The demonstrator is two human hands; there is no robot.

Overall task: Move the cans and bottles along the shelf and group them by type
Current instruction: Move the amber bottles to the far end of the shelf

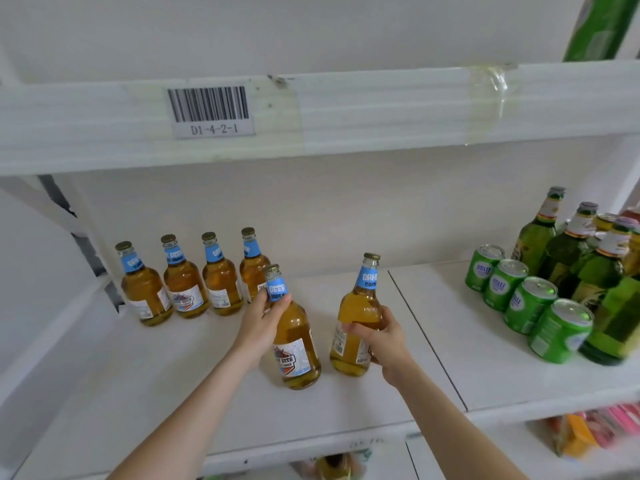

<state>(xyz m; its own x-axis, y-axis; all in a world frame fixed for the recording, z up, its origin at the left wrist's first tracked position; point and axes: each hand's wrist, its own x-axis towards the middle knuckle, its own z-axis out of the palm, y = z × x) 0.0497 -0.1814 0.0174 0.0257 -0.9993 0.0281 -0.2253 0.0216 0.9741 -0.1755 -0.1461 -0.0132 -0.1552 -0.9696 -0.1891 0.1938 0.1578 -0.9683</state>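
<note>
Two amber beer bottles with blue neck labels stand mid-shelf. My left hand [263, 318] grips the neck and shoulder of the left bottle [298, 348]. My right hand [382, 337] holds the body of the right bottle [356, 306] from its right side. Several more amber bottles [187, 282] of the same kind stand in a row at the back left. Green cans [530, 299] line up diagonally on the right, with green glass bottles [568, 258] behind them.
The white shelf board [207, 368] has a seam [426, 341] running front to back right of my right hand. An upper shelf edge [346, 109] with a barcode label hangs overhead. Colourful packets [595, 431] lie on the shelf below at right.
</note>
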